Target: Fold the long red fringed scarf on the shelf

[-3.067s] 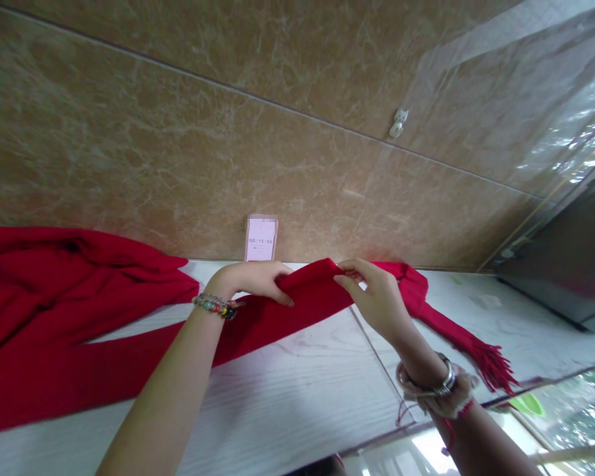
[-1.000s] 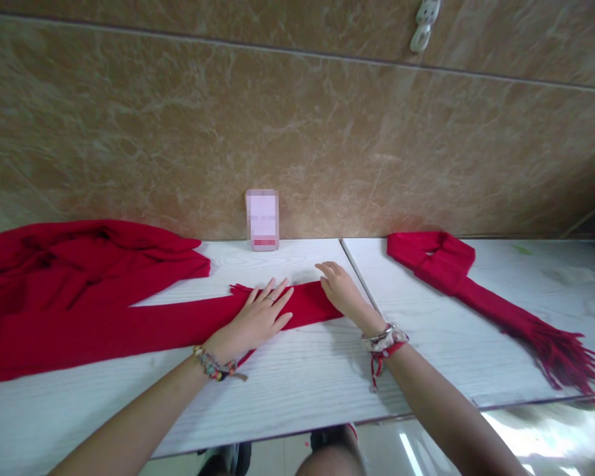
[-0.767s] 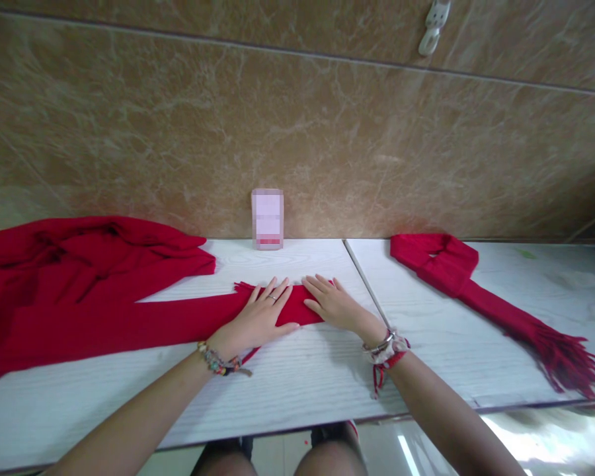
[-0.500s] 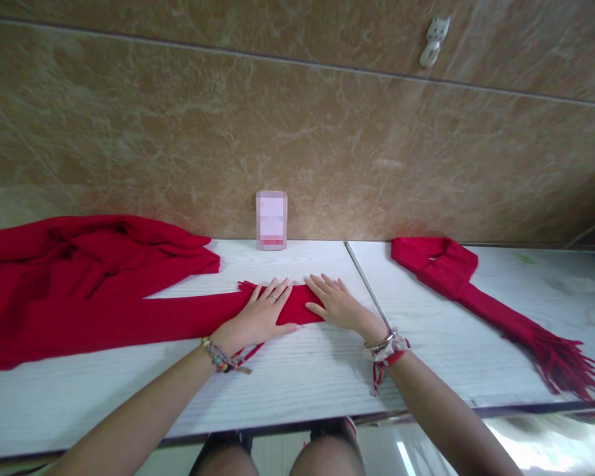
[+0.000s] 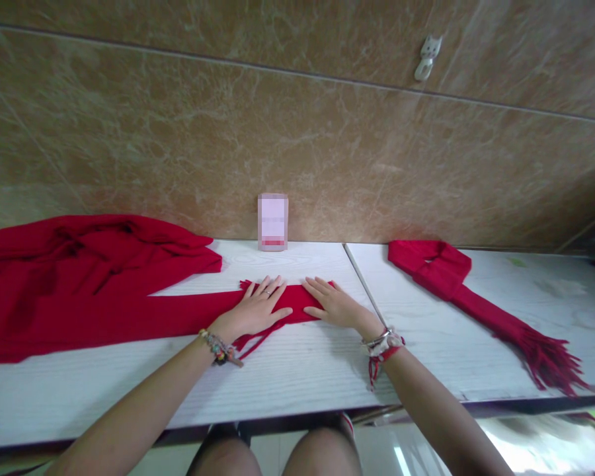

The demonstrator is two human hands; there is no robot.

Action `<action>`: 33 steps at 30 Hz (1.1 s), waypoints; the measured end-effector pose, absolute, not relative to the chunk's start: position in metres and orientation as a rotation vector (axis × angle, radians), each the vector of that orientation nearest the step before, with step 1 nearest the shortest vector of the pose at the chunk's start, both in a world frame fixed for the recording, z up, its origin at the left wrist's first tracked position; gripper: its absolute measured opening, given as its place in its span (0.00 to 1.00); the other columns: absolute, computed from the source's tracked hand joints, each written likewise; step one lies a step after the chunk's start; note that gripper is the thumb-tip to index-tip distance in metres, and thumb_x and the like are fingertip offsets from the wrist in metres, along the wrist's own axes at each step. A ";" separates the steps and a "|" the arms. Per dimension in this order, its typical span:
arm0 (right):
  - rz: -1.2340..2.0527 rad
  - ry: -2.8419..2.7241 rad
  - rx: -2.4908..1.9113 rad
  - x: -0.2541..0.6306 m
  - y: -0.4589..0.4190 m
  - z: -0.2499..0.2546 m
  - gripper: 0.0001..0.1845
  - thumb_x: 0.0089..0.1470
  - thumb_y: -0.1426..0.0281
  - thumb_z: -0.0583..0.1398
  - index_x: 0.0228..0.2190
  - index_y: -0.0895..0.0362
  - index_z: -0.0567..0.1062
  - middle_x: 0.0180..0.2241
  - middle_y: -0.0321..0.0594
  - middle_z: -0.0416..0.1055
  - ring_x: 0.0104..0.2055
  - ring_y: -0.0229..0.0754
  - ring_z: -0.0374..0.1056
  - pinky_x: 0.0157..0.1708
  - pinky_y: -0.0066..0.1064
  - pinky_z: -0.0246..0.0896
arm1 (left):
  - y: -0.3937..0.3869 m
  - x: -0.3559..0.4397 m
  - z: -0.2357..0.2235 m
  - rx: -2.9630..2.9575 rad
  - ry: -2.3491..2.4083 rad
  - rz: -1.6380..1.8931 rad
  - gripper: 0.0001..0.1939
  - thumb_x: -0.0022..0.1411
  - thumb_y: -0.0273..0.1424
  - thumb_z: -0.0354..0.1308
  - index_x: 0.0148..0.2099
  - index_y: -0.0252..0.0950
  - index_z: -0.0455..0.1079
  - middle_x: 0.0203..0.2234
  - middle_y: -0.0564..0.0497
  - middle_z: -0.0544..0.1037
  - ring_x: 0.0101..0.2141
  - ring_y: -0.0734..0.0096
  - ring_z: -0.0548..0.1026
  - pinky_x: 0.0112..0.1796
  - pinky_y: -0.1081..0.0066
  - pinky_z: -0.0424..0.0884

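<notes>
A long red scarf (image 5: 178, 317) lies across the white table (image 5: 297, 377), its folded end in the middle with fringe showing. My left hand (image 5: 255, 309) lies flat and open on that folded end, fingers spread. My right hand (image 5: 334, 305) rests flat beside it, fingers stretched out, on the right tip of the same fold. The scarf runs left into a heap of red cloth (image 5: 79, 264).
A second red scarf (image 5: 469, 301), folded with a fringed tail, lies on the right table panel. A small phone or card (image 5: 272, 222) leans against the brown marble wall. A white hook (image 5: 426, 58) hangs on the wall. My knees show below the table's front edge.
Three seconds ago both hands held the scarf up, pinching a fold. It now lies folded on the table with both hands pressed flat on it; the right hand has slid left toward the left one.
</notes>
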State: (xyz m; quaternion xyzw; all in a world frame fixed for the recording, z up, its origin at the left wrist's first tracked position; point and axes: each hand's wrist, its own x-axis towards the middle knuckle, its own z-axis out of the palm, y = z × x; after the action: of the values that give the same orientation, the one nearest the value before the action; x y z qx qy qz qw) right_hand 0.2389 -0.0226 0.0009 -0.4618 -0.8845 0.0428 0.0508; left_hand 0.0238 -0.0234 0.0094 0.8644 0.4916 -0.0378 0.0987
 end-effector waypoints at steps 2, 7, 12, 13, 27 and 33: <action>0.129 -2.691 -1.408 0.240 -0.020 0.000 0.32 0.57 0.55 0.48 0.58 0.57 0.53 0.60 0.48 0.49 0.61 0.49 0.46 0.55 0.47 0.45 | -0.022 0.023 0.008 2.562 1.495 -0.108 0.35 0.62 0.49 0.35 0.64 0.35 0.39 0.62 0.44 0.39 0.61 0.55 0.37 0.55 0.51 0.41; 0.139 -2.688 -1.486 0.246 -0.011 0.000 0.32 0.56 0.55 0.49 0.58 0.57 0.53 0.60 0.49 0.49 0.60 0.49 0.47 0.56 0.48 0.44 | -0.021 0.022 0.011 2.535 1.554 -0.136 0.36 0.61 0.50 0.36 0.65 0.33 0.38 0.62 0.43 0.40 0.61 0.53 0.37 0.55 0.50 0.40; 0.229 -2.679 -1.585 0.264 -0.001 0.001 0.32 0.56 0.55 0.49 0.58 0.54 0.52 0.60 0.47 0.48 0.61 0.49 0.44 0.56 0.49 0.42 | -0.019 0.019 0.013 2.508 1.594 -0.145 0.37 0.61 0.50 0.35 0.65 0.32 0.37 0.62 0.42 0.39 0.61 0.52 0.37 0.55 0.51 0.41; 0.242 -2.671 -1.606 0.268 0.000 0.001 0.32 0.56 0.55 0.49 0.58 0.54 0.52 0.60 0.47 0.48 0.61 0.49 0.44 0.56 0.49 0.42 | -0.019 0.019 0.013 2.504 1.602 -0.151 0.37 0.61 0.50 0.35 0.65 0.32 0.37 0.62 0.42 0.39 0.61 0.53 0.37 0.55 0.51 0.41; -0.038 -2.730 -1.571 0.328 -0.003 -0.009 0.30 0.58 0.56 0.45 0.59 0.53 0.50 0.59 0.49 0.51 0.60 0.50 0.48 0.54 0.55 0.44 | -0.014 0.016 0.005 2.539 1.581 -0.118 0.35 0.62 0.48 0.38 0.64 0.33 0.40 0.62 0.43 0.40 0.61 0.52 0.37 0.55 0.49 0.42; -0.232 -2.742 -1.459 0.373 -0.010 -0.015 0.27 0.60 0.62 0.42 0.59 0.56 0.49 0.57 0.53 0.55 0.58 0.49 0.52 0.52 0.57 0.46 | -0.014 0.017 0.004 2.541 1.528 -0.115 0.35 0.62 0.48 0.38 0.64 0.35 0.40 0.62 0.44 0.38 0.61 0.52 0.36 0.55 0.48 0.41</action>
State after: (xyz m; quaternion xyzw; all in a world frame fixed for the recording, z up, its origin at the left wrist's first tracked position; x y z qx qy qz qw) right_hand 0.3726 -0.0102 -0.0149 -0.4684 -0.8803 -0.0746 0.0136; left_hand 0.0175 -0.0143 0.0041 0.8531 0.5130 -0.0386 0.0869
